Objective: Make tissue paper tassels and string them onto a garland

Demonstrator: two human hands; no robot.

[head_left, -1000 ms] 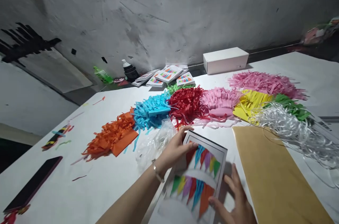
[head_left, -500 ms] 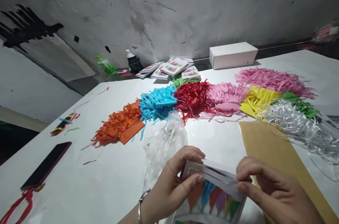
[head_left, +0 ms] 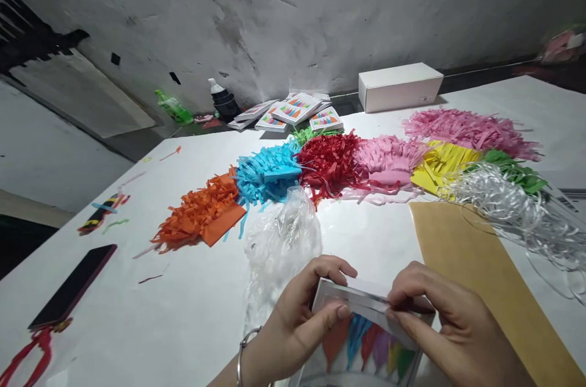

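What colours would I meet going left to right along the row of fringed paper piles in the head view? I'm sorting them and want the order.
Orange pile → blue pile → red pile → pink pile → yellow pile. The green pieces and the farther pink pile overlap the others, so I leave them out.

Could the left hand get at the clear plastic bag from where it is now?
Probably yes. The left hand pinches the top edge of the printed card pack, and the clear plastic bag lies just beyond its knuckles on the white table with nothing between. It would first have to let go of the pack.
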